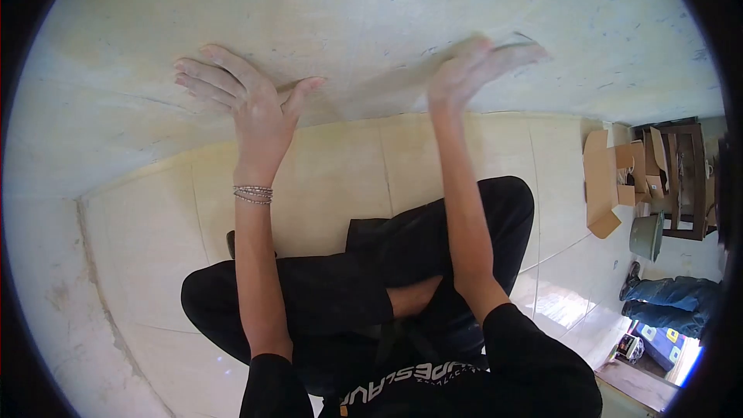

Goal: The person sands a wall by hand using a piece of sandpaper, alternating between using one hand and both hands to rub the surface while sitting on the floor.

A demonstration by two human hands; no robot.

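Observation:
My left hand [251, 97] lies against the pale wall [364, 15] with its fingers spread and the thumb out to the side. A whitish dust seems to coat its fingers. Several thin beaded bracelets [253, 194] circle that wrist. Farther right, my right hand [476, 73] is also at the wall, slightly blurred, with its fingers stretched out to the right. I see nothing held in either hand, though the right palm is hidden. A thin dark mark [530, 37] shows on the wall beside the right fingers.
My crossed legs [325, 286] rest on the tiled floor [333, 178]. Open cardboard boxes [600, 182], a grey-green bin [646, 236] and a dark wooden frame [687, 178] stand at the right. Another person's jeans-clad legs [669, 298] are nearby. A side wall [46, 286] rises at the left.

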